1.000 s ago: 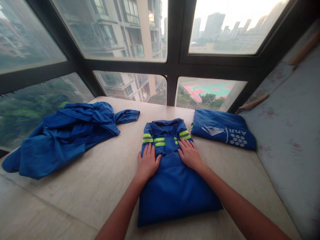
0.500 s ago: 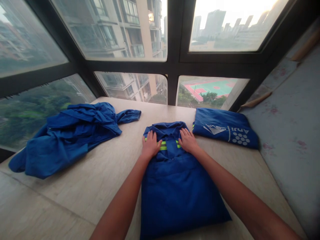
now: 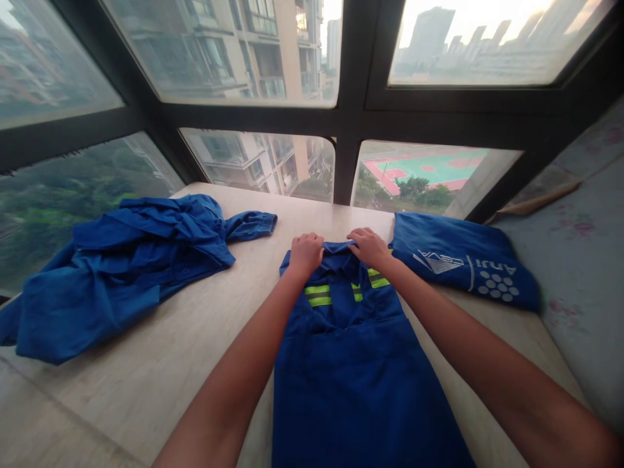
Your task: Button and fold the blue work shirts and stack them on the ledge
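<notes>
A blue work jacket [image 3: 341, 383] with yellow-green and grey reflective strips lies partly folded in front of me, its collar pointing toward the window. My left hand [image 3: 307, 252] is closed on the left side of the collar, the fingers curled over its far edge. On the right side of the collar, my right hand [image 3: 369, 247] pinches the edge between thumb and bent fingers. The fingertips of both hands are partly hidden by the cloth. Below the collar, the lower part of the jacket is folded up and lies flat.
A crumpled blue garment [image 3: 131, 260] lies at the left with one cuffed sleeve stretched out. At the right, a folded blue garment [image 3: 463, 260] with white printing sits by the patterned wall [image 3: 585, 273]. Dark window frames [image 3: 348, 123] border the pale ledge [image 3: 209, 331].
Both hands have moved up from the jacket's chest to the collar's far edge and closed on it. The reflective strips are more uncovered. The view has shifted slightly.
</notes>
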`<move>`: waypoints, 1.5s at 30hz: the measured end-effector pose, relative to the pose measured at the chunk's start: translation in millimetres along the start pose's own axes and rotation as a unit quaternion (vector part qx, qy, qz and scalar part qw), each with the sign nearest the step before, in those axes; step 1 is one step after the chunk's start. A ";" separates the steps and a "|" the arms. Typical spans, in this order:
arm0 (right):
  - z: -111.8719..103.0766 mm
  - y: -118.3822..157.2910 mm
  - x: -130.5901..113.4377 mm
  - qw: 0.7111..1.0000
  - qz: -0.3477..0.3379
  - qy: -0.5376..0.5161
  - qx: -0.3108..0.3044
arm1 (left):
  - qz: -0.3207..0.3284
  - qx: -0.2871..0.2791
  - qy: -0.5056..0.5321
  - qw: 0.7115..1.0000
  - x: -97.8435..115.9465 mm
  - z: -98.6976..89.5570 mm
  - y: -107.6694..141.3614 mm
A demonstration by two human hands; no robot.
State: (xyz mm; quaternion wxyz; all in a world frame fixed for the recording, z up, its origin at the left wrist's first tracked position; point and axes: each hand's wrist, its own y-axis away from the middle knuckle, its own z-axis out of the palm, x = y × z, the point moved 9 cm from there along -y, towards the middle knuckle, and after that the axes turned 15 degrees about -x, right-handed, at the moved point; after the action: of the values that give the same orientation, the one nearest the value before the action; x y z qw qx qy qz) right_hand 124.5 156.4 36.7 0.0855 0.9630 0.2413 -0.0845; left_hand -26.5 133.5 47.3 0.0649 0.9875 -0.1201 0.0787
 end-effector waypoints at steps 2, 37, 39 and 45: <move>4.3 -16.7 1.5 0.999 -0.017 -0.001 -0.030 | 0.005 -0.033 -0.008 0.999 -1.9 6.9 -18.6; 88.7 273.2 6.1 0.982 -0.141 -0.117 0.040 | 0.219 0.006 0.056 0.974 -16.3 62.7 271.2; 89.8 275.4 0.4 0.986 -0.151 -0.058 0.033 | 0.241 0.014 0.006 0.970 -13.1 60.6 274.0; 81.5 277.8 -13.4 0.966 -0.218 0.112 0.079 | 0.324 0.037 -0.161 0.932 4.8 52.5 284.5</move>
State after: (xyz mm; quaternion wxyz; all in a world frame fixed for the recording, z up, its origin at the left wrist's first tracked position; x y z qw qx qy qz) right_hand 236.1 -107.8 -5.3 -0.0392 0.8941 0.4460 -0.0112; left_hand -84.9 -149.2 27.7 -0.0205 0.8961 -0.4392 -0.0605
